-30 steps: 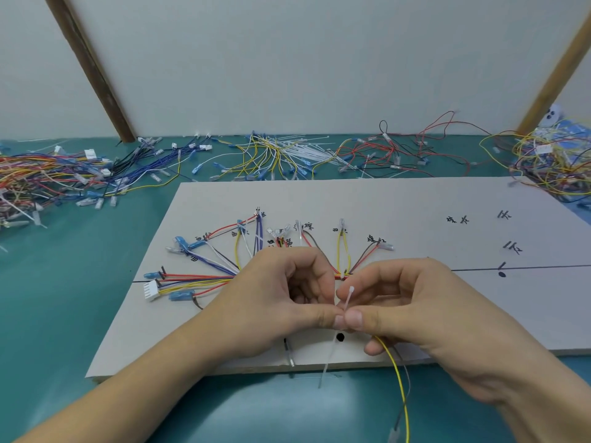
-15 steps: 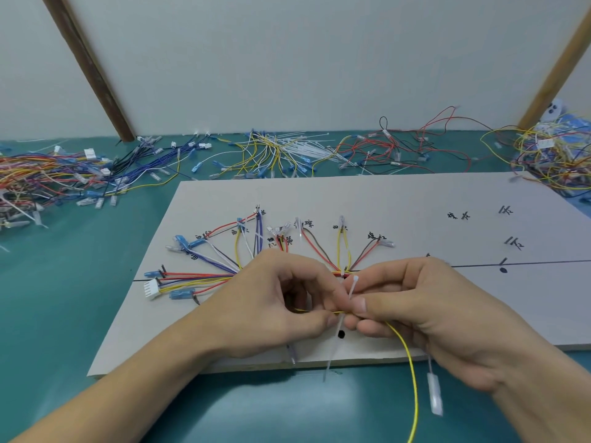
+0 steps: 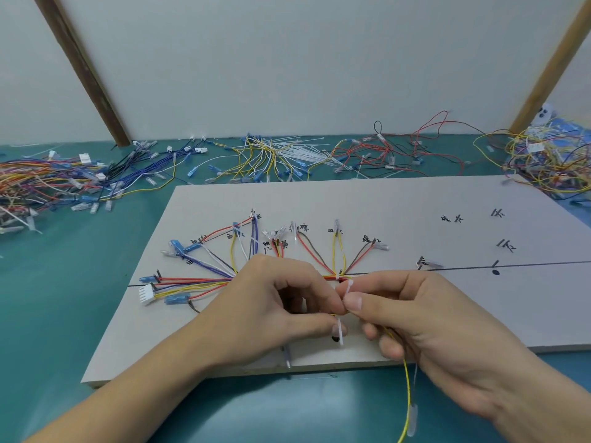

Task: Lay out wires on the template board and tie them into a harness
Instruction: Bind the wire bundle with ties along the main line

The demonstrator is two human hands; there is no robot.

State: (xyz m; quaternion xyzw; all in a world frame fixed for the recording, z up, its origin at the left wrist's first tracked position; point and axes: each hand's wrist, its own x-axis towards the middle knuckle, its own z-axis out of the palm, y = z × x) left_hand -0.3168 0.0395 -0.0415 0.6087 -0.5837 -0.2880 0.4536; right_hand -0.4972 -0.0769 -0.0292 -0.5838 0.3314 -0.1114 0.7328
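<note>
Coloured wires (image 3: 204, 276) fan across the grey template board (image 3: 399, 206) on the teal surface (image 3: 64, 298); the left hand (image 3: 271, 311) and right hand (image 3: 412, 318) pinch a white cable tie (image 3: 341, 330) above the board's near edge, the right also gripping a yellow wire (image 3: 406, 385).

The template board (image 3: 399, 212) bore handwritten black characters beside the fanned wire ends and toward its right side; none could be read with certainty. A black ruled line and a black dot (image 3: 495, 272) were also marked on it.
</note>
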